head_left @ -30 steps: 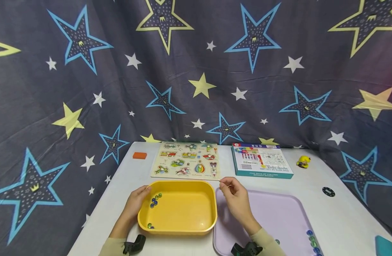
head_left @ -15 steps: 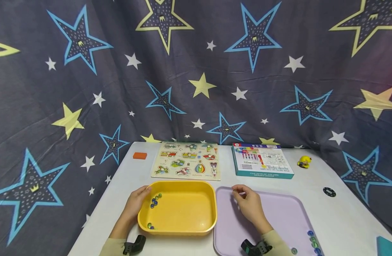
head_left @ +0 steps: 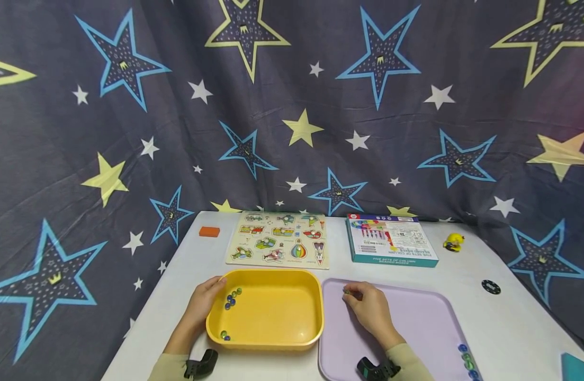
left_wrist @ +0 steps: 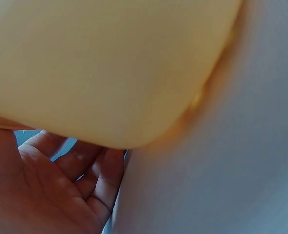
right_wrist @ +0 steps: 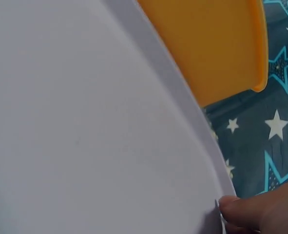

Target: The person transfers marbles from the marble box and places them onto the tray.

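Note:
My left hand (head_left: 202, 308) holds the left wall of a yellow plastic tub (head_left: 272, 309); in the left wrist view its fingers lie beside the tub's underside. Inside, against the tub's left end, sit several blue and green glass marbles (head_left: 231, 300). My right hand (head_left: 371, 311) is over the back left part of a lilac tray (head_left: 420, 317), pinching what looks like a small marble (head_left: 346, 290) between thumb and forefinger. Its fingers mostly hide that piece, and the right wrist view shows only the thumb side of the hand. More marbles (head_left: 467, 360) line the tray's right edge.
Behind the tub lies a wooden picture puzzle (head_left: 277, 241), with a boxed toy set (head_left: 392, 241) to its right. An orange block (head_left: 209, 232), a yellow duck figure (head_left: 454, 242), a black chip (head_left: 491, 287) and a teal block (head_left: 574, 366) are around the table.
My right hand has shifted rightward from the tub's corner to above the tray, then slightly back left. A marble near the right sleeve rolled right and is out of sight now. The left hand stays put.

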`<action>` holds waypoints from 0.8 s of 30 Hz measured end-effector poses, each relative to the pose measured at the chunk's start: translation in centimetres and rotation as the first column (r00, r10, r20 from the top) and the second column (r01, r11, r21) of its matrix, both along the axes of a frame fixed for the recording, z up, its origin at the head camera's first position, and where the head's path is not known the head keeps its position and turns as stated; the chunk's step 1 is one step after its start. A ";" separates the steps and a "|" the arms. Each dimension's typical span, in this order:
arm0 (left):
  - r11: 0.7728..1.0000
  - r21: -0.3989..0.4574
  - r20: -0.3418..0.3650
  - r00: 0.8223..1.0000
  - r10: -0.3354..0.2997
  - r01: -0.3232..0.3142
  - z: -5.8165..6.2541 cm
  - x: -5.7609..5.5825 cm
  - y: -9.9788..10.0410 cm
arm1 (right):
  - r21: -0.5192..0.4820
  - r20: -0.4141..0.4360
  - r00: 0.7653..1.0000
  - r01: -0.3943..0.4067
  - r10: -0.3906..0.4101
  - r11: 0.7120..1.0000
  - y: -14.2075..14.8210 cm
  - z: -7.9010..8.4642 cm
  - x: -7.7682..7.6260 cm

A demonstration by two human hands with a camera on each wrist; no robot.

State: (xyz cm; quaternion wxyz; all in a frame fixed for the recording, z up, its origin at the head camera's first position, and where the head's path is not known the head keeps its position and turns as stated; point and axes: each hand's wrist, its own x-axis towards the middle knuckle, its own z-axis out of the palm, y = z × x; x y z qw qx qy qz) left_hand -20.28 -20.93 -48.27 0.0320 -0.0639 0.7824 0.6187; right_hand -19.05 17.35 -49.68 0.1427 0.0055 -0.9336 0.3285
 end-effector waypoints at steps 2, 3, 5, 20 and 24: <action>1.000 -0.001 0.000 1.000 0.000 0.000 0.0 0.0 0.0 | 0.014 -0.001 1.000 -0.002 0.002 1.000 0.0 0.0 0.0; 1.000 -0.001 0.000 1.000 0.000 0.000 0.0 0.0 0.0 | 0.020 -0.003 1.000 -0.003 0.003 1.000 0.0 -0.1 0.0; 1.000 0.000 0.000 1.000 0.003 -0.003 0.0 0.0 0.0 | 0.027 -0.005 1.000 -0.005 0.005 1.000 0.1 -0.1 0.1; 1.000 -0.006 0.021 1.000 -0.002 0.002 0.2 0.0 0.3 | -0.009 0.009 1.000 0.009 -0.009 1.000 0.6 0.7 0.3; 1.000 -0.009 0.024 1.000 0.006 -0.006 0.3 0.1 0.2 | -0.079 -0.049 0.998 0.035 -0.039 0.996 0.0 1.8 0.3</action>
